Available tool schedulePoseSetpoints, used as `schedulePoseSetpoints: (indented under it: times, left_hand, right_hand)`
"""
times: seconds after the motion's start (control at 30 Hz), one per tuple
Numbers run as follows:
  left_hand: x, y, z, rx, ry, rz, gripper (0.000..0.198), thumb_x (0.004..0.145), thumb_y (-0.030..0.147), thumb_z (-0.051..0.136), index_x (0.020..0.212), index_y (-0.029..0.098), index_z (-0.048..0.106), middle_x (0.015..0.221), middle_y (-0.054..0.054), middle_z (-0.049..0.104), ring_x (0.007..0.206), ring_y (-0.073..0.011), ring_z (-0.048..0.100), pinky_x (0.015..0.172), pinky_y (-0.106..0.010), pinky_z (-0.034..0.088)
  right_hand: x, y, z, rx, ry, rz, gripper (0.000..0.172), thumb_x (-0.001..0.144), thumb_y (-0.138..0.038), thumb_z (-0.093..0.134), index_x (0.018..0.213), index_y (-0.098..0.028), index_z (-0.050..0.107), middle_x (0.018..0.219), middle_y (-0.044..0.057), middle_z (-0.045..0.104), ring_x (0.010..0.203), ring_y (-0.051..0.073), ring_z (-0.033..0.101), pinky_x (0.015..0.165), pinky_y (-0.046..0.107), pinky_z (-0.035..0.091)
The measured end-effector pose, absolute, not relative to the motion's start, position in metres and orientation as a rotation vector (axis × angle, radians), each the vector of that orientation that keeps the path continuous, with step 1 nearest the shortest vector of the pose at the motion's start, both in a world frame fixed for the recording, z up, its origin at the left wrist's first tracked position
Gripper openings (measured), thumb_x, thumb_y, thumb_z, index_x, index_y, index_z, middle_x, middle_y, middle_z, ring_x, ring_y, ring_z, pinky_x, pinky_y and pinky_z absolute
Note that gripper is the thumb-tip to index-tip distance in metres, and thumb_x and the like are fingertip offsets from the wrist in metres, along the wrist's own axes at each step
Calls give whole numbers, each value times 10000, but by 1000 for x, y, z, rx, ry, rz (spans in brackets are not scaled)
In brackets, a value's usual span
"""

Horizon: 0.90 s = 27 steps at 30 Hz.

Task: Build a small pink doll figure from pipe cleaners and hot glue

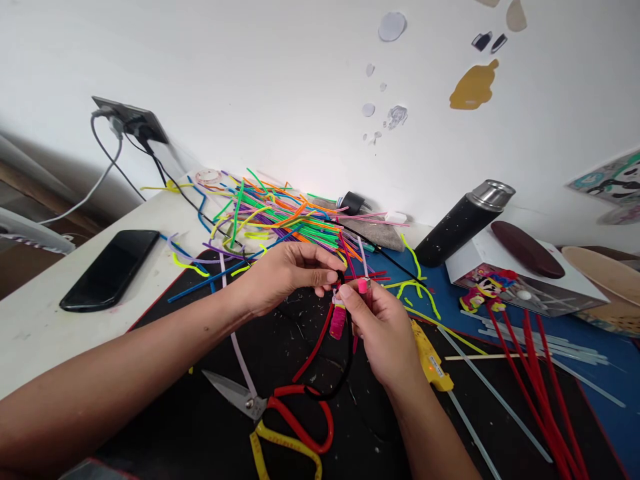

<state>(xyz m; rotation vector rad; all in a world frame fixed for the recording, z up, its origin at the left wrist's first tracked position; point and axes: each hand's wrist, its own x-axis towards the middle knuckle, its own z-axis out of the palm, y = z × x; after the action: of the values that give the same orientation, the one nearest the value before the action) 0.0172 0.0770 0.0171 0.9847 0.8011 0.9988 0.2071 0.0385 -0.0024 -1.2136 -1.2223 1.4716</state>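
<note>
Above the middle of a black work mat point(175, 417), two bare hands meet over a small piece of craft work. The left hand point(300, 273) has thumb and forefinger pinched together at the upper end of a thin, fuzzy black stem point(349, 357), its other fingers loosely curled. The right hand point(383, 320) is mostly closed, its thumb pressed at the top of a stubby, fuzzy magenta piece with a lilac band point(337, 324). A pink-tipped object point(363, 287) pokes up between its thumb and fingers; what it is cannot be made out. From the hands, the black stem loops down to the red handle of steel-bladed scissors with red and yellow grips point(257, 408), which lie open across a flat lilac strip point(241, 357).

Behind the hands spreads a tangled heap of multicoloured fuzzy stems point(285, 217). Just beside the right forearm lies a yellow glue gun point(433, 360), with translucent glue sticks point(495, 393) and a bundle of red fuzzy stems point(543, 393) farther right. A black smartphone point(110, 270) rests on the white tabletop point(30, 327) at the left.
</note>
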Motion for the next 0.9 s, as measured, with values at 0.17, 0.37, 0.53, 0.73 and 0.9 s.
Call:
schedulePoseSetpoints:
  times: [0.17, 0.37, 0.53, 0.73, 0.9]
  left_hand:
    - [17, 76, 17, 980, 787, 1006, 284, 686, 259, 987, 892, 125, 844, 735, -36, 765, 608, -103, 646, 603, -213, 534]
    - [17, 76, 17, 967, 781, 1005, 291, 690, 274, 991, 887, 118, 844, 721, -32, 761, 600, -97, 649, 591, -199, 527]
    - [17, 77, 17, 964, 788, 1007, 305, 684, 292, 995, 877, 115, 840, 717, -33, 762, 598, -100, 652, 581, -198, 517]
    - [17, 76, 17, 980, 793, 1004, 293, 692, 295, 988, 861, 112, 835, 715, -32, 756, 601, -99, 639, 592, -206, 512]
    - [17, 76, 16, 982, 790, 1002, 268, 706, 284, 975, 859, 114, 836, 719, -32, 752, 609, -101, 637, 592, -207, 505]
  right_hand:
    - [208, 39, -4, -1201, -1222, 1468, 438, 872, -617, 790, 831, -202, 656, 648, -55, 437, 528, 96, 318, 456, 226, 327]
    - [208, 38, -3, -1196, -1227, 1474, 451, 878, -624, 782, 819, -195, 655, 659, -52, 438, 540, 98, 312, 465, 227, 334]
    - [209, 39, -3, -1187, -1248, 1474, 455, 885, -623, 778, 831, -188, 655, 663, -53, 449, 542, 93, 301, 469, 223, 316]
    - [208, 38, -4, -1175, -1264, 1479, 435, 914, -594, 763, 840, -181, 649, 668, -58, 440, 550, 85, 284, 476, 216, 273]
    - [209, 39, -6, -1165, -1292, 1461, 419, 926, -580, 755, 860, -177, 665, 704, -43, 480, 552, 82, 280, 463, 221, 230]
